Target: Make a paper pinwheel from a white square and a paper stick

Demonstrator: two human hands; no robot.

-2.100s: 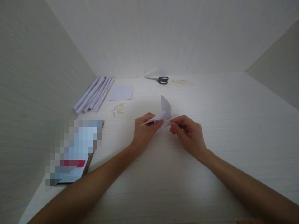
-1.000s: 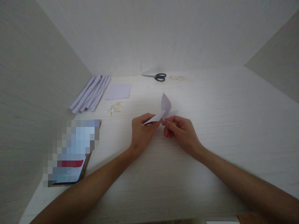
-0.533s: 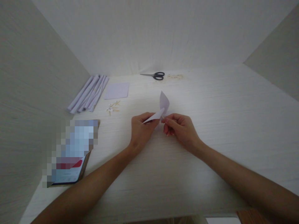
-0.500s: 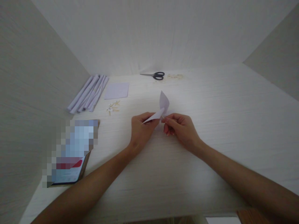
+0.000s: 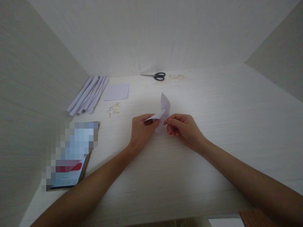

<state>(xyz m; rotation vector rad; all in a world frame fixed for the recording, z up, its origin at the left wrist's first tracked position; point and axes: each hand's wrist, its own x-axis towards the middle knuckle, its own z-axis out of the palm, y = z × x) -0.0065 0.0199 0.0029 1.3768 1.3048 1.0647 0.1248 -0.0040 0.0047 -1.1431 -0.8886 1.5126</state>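
Note:
A white paper pinwheel [image 5: 165, 105] with curled blades is held up above the table, between my two hands. My left hand [image 5: 143, 130] grips it from the left, thumb and fingers closed on the paper near its middle. From the right, my right hand [image 5: 183, 127] pinches a thin, short stick [image 5: 165, 119] at the pinwheel's centre, its other fingers curled in. The stick's far end is hidden by the paper and fingers. Left of the hands lies a small pile of short cut cotton swabs [image 5: 113, 109], white-tipped with pale yellow stems.
Several rolled paper tubes [image 5: 88, 94] lie at the left wall, beside a square paper sheet [image 5: 117, 92]. Black-handled scissors [image 5: 159, 76] rest at the back wall near scattered small pale bits [image 5: 176, 76]. A phone [image 5: 68, 179], partly pixelated, lies at the left by my forearm.
The pinwheel has tilted slightly in my hands, and more of the thin stick shows at its centre. Both hands keep their hold. The whole view has shifted a little.

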